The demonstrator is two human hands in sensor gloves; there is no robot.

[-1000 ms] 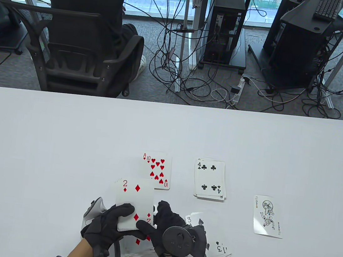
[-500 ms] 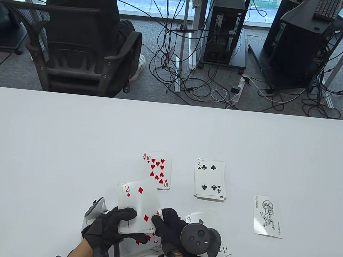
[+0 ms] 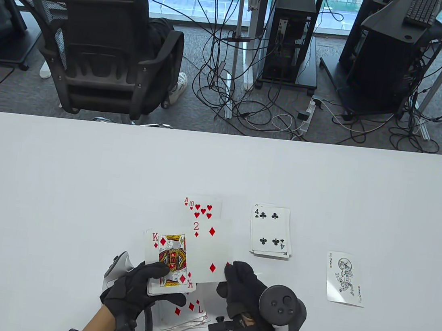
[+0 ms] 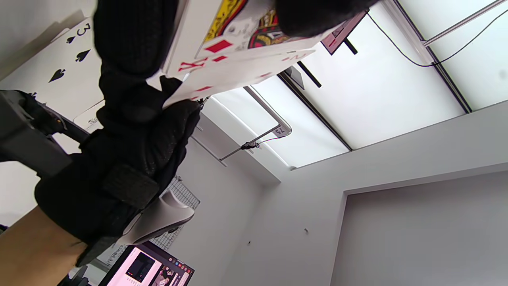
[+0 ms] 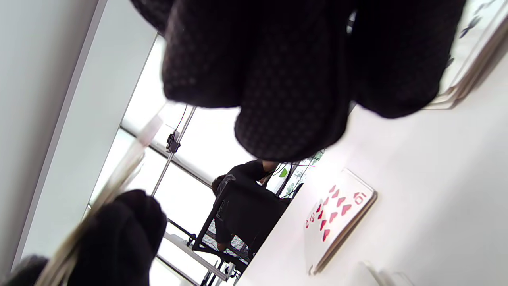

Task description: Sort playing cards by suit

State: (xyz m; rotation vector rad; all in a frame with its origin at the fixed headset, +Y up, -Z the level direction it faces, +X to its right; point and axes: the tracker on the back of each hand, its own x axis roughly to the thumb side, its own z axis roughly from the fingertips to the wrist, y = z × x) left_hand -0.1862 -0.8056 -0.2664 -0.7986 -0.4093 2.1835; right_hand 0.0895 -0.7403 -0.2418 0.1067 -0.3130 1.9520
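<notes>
Two of diamonds [image 3: 209, 253] pinched in right hand [image 3: 243, 290], deck [image 3: 169, 264] in left hand [image 3: 135, 290].

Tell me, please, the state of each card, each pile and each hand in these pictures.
2 of diamonds: pinched by right hand, lifted.
Deck: held in left hand, king of diamonds on top.
Hearts pile: face up, partly covered.
Clubs pile: face up.
Joker: alone, face up.

White table [image 3: 81, 179]; black gloves; king of diamonds [image 3: 170, 258], red, yellow and black court figure; two of diamonds [image 3: 209, 253], red pips; ten of hearts [image 3: 203, 210], red; four of clubs [image 3: 271, 231], black; joker [image 3: 345, 278], grey line drawing
</notes>
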